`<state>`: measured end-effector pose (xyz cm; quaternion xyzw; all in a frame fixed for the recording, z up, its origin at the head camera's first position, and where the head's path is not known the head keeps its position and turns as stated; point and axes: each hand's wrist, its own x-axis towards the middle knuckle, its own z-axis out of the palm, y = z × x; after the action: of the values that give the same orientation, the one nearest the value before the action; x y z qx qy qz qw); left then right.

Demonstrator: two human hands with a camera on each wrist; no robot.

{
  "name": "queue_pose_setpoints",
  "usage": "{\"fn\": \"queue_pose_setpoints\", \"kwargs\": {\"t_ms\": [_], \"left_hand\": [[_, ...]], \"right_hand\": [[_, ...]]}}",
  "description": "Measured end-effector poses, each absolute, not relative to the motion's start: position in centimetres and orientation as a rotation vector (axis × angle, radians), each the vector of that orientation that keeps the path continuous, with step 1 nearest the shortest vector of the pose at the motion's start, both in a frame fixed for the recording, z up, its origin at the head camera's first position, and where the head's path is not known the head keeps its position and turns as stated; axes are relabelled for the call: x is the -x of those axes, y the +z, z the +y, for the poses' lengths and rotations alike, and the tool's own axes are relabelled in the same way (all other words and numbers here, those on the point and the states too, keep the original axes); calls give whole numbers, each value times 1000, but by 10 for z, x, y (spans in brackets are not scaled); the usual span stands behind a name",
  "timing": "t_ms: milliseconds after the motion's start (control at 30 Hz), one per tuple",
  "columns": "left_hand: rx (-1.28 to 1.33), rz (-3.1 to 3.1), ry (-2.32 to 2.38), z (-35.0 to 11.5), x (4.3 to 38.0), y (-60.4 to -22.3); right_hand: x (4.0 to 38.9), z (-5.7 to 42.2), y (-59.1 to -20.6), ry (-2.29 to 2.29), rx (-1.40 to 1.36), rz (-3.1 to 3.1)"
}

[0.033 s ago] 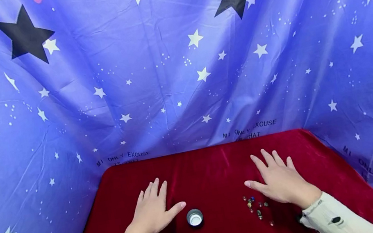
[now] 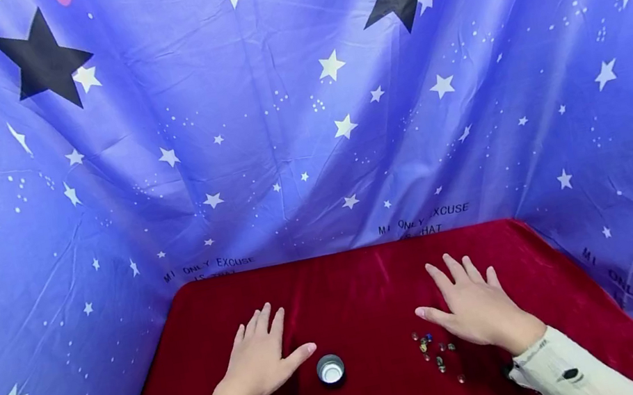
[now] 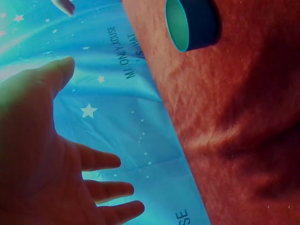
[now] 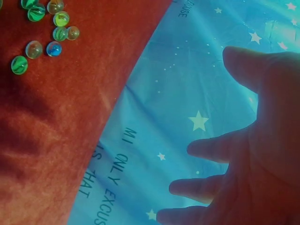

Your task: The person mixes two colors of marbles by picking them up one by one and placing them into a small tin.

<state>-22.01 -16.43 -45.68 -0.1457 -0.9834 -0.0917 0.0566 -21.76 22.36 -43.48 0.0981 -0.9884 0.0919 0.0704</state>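
My left hand [image 2: 259, 359] is held over the red cloth with fingers straight and spread, holding nothing. Just right of its thumb stands a small round dark container [image 2: 331, 370], open side up, with a pale shiny inside; the left wrist view shows the same cup-like container [image 3: 199, 23] at the top. My right hand [image 2: 478, 306] is likewise spread and holds nothing. Several small glass marbles [image 2: 424, 347] lie loosely grouped to the left of that hand. In the right wrist view green, clear, yellow and blue marbles [image 4: 54, 48] show at the upper left.
A red velvety cloth [image 2: 360, 303] covers the table. Behind it and at both sides hangs a blue-purple curtain [image 2: 284, 161] with stars and lettering, close to the table's edges. Light sleeves [image 2: 566, 369] with frayed cuffs cover the forearms.
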Motion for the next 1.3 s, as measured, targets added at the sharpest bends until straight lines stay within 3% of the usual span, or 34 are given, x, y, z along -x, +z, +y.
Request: {"fn": "queue_pose_setpoints", "kwargs": {"t_ms": [667,1300], "left_hand": [[523,-2992,-608,-146,214,-510],[553,-2938,-934,-138,217,-533]], "right_hand": [[221,226,-467,467,-359,-2862],[230,212,-507,593,-268,-2897]]}}
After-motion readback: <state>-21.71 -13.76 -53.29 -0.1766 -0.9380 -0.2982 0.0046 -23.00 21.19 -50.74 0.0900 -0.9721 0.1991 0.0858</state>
